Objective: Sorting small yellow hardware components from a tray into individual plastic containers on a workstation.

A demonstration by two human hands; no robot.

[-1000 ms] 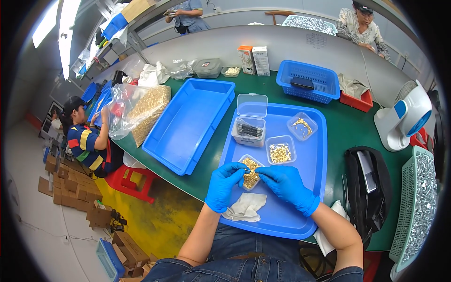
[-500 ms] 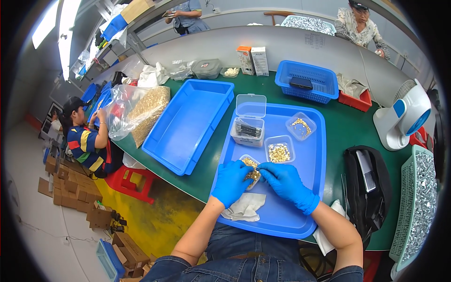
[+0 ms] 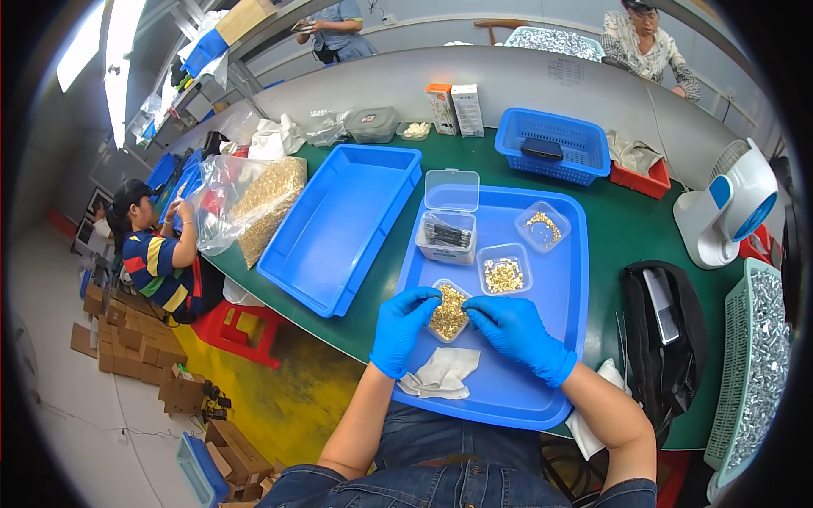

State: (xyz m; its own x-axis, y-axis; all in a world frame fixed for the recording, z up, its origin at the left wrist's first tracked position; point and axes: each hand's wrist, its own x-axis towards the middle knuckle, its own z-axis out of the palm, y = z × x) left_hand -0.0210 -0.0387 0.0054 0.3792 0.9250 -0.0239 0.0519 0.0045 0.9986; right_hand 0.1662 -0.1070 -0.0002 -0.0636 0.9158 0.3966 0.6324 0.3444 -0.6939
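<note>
Room for moving lay mostly on the far half of the shallow blue tray (image 3: pixel 566 339), whose near rim sat at the table's edge just above the person's lap. Both gloved hands worked at a small clear tub of brass-coloured parts (image 3: pixel 447 311) on the tray's near left part. The left hand (image 3: pixel 398 328) curled against the tub's left side, fingertips on its rim; the right hand (image 3: pixel 515 332) reached in from the right, fingers drawn together at the tub's edge, though whether they pinched a part could not be told. A crumpled white cloth (image 3: pixel 440 374) lay just beside the left wrist, toward the near rim. Beyond the tub stood a second tub of brass parts (image 3: pixel 504 273), a third tub (image 3: pixel 542 227) and an open hinged clear box (image 3: pixel 449 230), close together. A deep empty blue bin (image 3: pixel 343 222) adjoined the tray's left edge.

Compared with a second before, the hands had stayed at the same tub, and the left had drawn closer to its rim. The small parts were too fine to make out, and the right fingertips hid the tub's right edge.
</note>
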